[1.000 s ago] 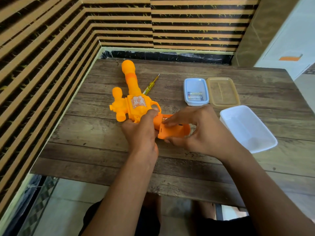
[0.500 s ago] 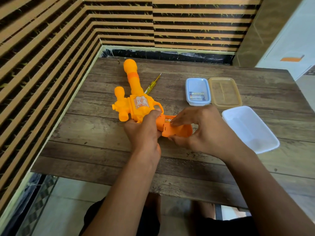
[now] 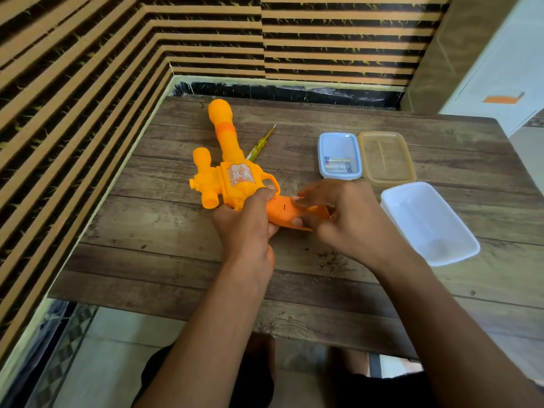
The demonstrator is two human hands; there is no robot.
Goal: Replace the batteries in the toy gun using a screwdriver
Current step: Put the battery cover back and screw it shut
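Change: since half a second ago the right hand (image 3: 350, 219) has slid a little along the grip (image 3: 279, 210). The pale patch that showed there is now out of sight, and a plain orange face with one short dark mark is turned up.
Right fingers: the fingertips (image 3: 297, 198) press on the far edge of the grip and the thumb is on its near edge, so the hand pinches the grip between them. The other fingers are curled over the butt end and hide it.
Left fingers: the left hand (image 3: 250, 228) is curled round the toy gun (image 3: 232, 178) where body meets grip, with the thumb up beside the trigger guard.
Toy gun: orange, it lies on its side on the table (image 3: 176, 231), barrel pointing away and grip pointing right (a worn sticker shows on its body).
Screwdriver: the yellow-handled screwdriver (image 3: 260, 144) lies just right of the barrel with its tip pointing away, and no hand touches it.
Batteries: the batteries (image 3: 337, 164) lie in a small pale blue tub (image 3: 338, 139) beyond the right hand.
Other tubs: an amber tub (image 3: 385, 178) touches the blue one on its right. A larger white tub (image 3: 459, 231) sits nearer, to the right of the right hand.
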